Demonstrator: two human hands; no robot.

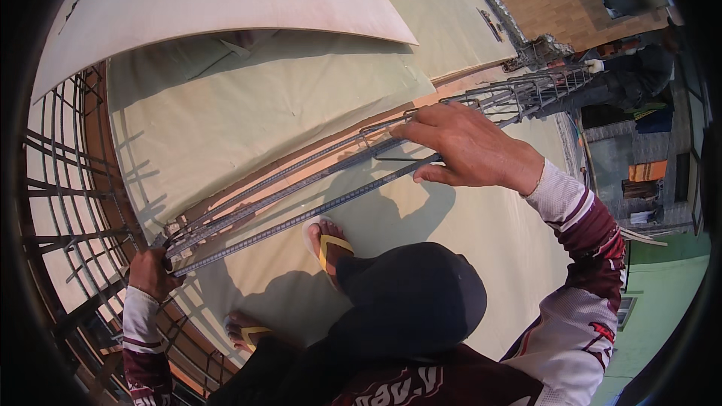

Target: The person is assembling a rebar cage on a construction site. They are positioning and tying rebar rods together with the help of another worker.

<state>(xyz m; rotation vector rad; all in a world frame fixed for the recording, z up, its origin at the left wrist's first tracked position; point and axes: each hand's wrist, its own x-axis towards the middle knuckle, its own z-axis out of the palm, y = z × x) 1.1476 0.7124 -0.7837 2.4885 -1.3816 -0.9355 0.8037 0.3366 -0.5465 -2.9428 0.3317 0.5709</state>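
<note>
A long rebar cage (301, 186) of ribbed steel bars with bent wire stirrups runs slantwise from lower left to upper right. At its near left end, my left hand (153, 274) is closed around the bar ends. Farther along, my right hand (474, 146) bears on the cage from above, fingers curled over the upper bars and a stirrup, thumb by the lower bar; part of its grip is hidden behind the hand. The stirrups crowd together toward the far end, where a co-worker's gloved hand (594, 66) is at the cage.
Pale sheeting (263, 120) covers the boards underfoot, and my sandalled foot (328, 246) stands close beside the cage. A large curved panel (226, 0) rises at the far left. Standing reinforcement bars (68, 165) line the left edge. A person in dark clothing (639, 75) is at far right.
</note>
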